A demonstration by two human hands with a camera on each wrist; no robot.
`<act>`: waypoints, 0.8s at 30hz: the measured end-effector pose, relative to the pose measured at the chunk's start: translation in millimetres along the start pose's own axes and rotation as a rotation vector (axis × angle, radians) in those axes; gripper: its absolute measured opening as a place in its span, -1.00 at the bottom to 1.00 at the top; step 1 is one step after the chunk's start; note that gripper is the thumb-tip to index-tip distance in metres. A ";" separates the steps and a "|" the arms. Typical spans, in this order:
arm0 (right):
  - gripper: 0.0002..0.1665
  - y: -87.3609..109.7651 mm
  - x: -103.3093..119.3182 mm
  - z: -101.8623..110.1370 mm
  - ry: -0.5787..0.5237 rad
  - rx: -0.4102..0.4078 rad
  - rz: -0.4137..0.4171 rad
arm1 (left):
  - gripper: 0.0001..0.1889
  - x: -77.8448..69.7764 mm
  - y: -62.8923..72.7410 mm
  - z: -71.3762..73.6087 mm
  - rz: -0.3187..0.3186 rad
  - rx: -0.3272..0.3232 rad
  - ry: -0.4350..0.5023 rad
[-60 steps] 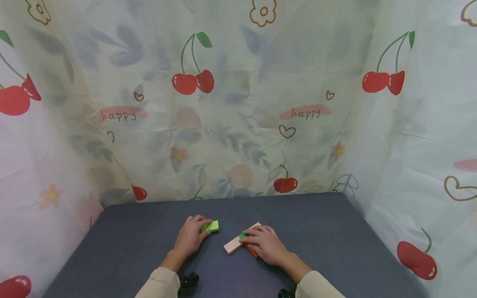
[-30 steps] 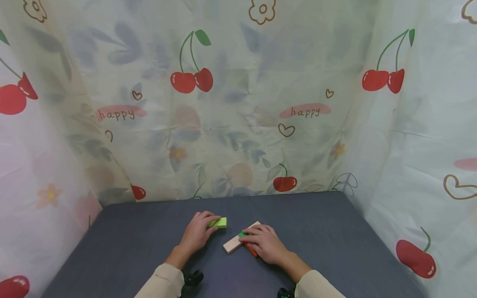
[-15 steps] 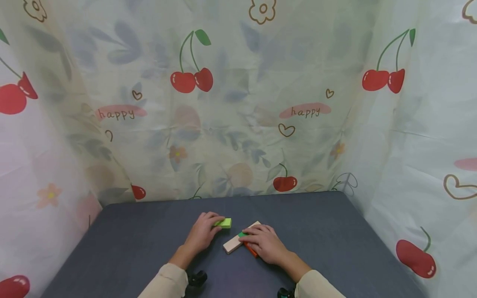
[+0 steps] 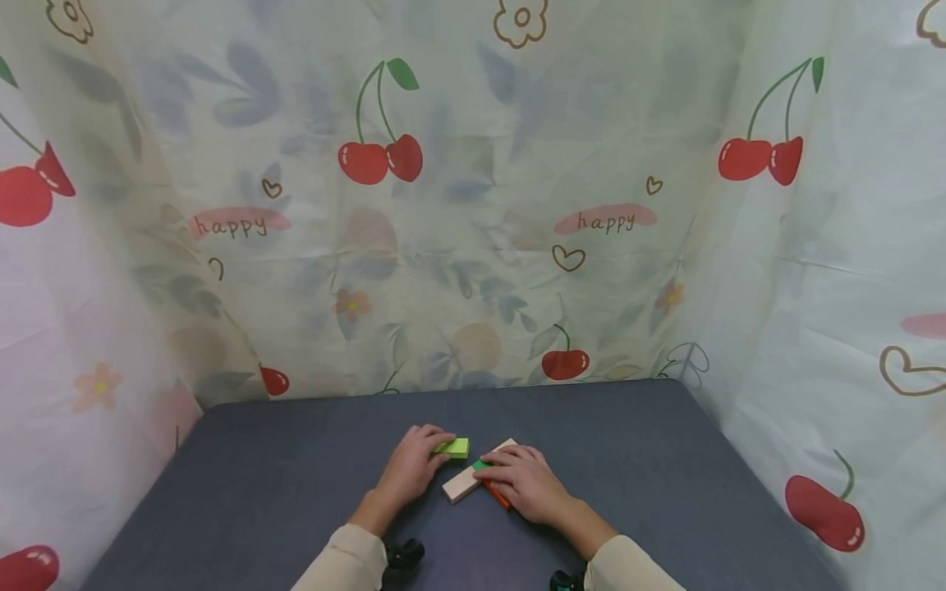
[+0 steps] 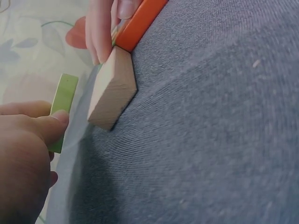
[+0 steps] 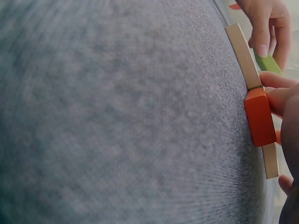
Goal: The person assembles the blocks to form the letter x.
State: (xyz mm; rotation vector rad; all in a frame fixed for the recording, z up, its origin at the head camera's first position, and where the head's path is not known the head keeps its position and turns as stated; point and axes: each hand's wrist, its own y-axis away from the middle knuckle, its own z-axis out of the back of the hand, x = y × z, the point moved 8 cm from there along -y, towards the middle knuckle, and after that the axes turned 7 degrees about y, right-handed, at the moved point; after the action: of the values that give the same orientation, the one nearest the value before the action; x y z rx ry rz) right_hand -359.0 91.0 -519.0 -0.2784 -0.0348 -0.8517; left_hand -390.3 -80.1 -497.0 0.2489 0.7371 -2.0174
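My left hand (image 4: 410,466) pinches a lime-green block (image 4: 456,448) between thumb and fingers. In the left wrist view that block (image 5: 66,91) stands beside a plain wooden block (image 5: 111,88), with a gap between them. My right hand (image 4: 526,486) lies over a row of blocks, its fingers nearly straight. The row has a pale wooden block (image 4: 461,486) at the near left, a darker green part (image 4: 480,465) half under the fingers, and more pale wood (image 4: 508,444) at the far end. An orange block (image 6: 260,119) joins the row at an angle; my right fingertips touch it.
The blocks lie on a grey cloth-covered table (image 4: 296,492). A cherry-patterned curtain (image 4: 473,205) hangs behind and along both sides. Black wrist devices (image 4: 405,554) sit at the cuffs of pale sleeves (image 4: 631,566).
My left hand has carried the lime-green block to the right, closer to the row of blocks. My right hand and the row beneath it stay in place.
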 end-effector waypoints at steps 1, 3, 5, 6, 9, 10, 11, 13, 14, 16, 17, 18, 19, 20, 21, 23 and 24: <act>-0.60 0.1 0.0 0.0 -0.003 0.000 -0.001 | -0.69 0.2 0.0 -1.1 0.001 0.001 0.000; -0.60 0.3 0.5 0.5 -0.008 0.001 -0.002 | -0.69 0.5 0.3 -2.9 0.000 0.002 -0.001; -0.60 0.1 0.9 0.7 -0.008 0.001 -0.002 | -0.70 1.0 0.7 -4.5 -0.003 0.002 -0.001; -0.60 -0.1 0.8 0.6 -0.009 0.001 -0.003 | -0.70 1.2 1.0 -4.9 -0.001 0.002 0.001; -0.60 -0.5 0.7 0.8 -0.011 -0.002 0.000 | -0.70 2.0 1.5 -6.0 0.001 -0.001 0.009; -0.60 -0.6 0.7 0.9 -0.012 -0.006 0.003 | -0.70 2.7 1.4 -6.7 0.006 -0.001 0.010; -0.61 -0.5 0.8 1.4 -0.014 -0.012 0.007 | -0.70 3.1 1.3 -7.1 0.009 -0.001 0.012; -0.61 -0.3 1.2 2.3 -0.016 -0.023 0.017 | -0.70 4.0 1.1 -8.6 0.016 -0.001 0.014; -0.61 -0.2 1.3 2.7 -0.018 -0.028 0.022 | -0.70 4.5 0.9 -9.6 0.019 0.001 0.012; -0.61 0.0 1.4 3.0 -0.019 -0.033 0.027 | -0.70 5.4 0.3 -11.9 0.022 0.005 0.002; -0.61 0.1 1.2 2.8 -0.017 -0.031 0.026 | -0.70 5.6 0.1 -13.0 0.022 0.007 -0.002; -0.61 0.0 0.9 2.5 -0.018 -0.026 0.024 | -0.70 5.8 -0.2 -14.3 0.023 0.010 -0.007; -0.61 0.1 0.6 2.0 -0.019 -0.021 0.020 | -0.70 5.7 -0.4 -15.2 0.023 0.013 -0.011; -0.61 0.1 0.2 1.4 -0.019 -0.015 0.016 | -0.70 5.4 -0.7 -16.1 0.023 0.016 -0.014; -0.60 0.2 -0.2 0.9 -0.018 -0.010 0.012 | -0.70 5.1 -1.0 -16.8 0.022 0.019 -0.018; -0.60 0.5 -0.6 0.0 -0.019 -0.002 0.006 | -0.71 3.8 -1.3 -17.7 0.014 0.024 -0.028; -0.60 0.6 -0.8 -0.2 -0.022 0.001 0.004 | -0.71 3.1 -1.5 -18.0 0.012 0.028 -0.033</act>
State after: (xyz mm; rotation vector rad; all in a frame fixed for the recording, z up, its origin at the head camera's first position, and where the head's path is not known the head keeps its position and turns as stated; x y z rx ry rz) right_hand -359.1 91.9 -519.4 -0.2868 -0.0551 -0.8447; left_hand -395.4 -71.1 -512.2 0.2354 0.6859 -2.0171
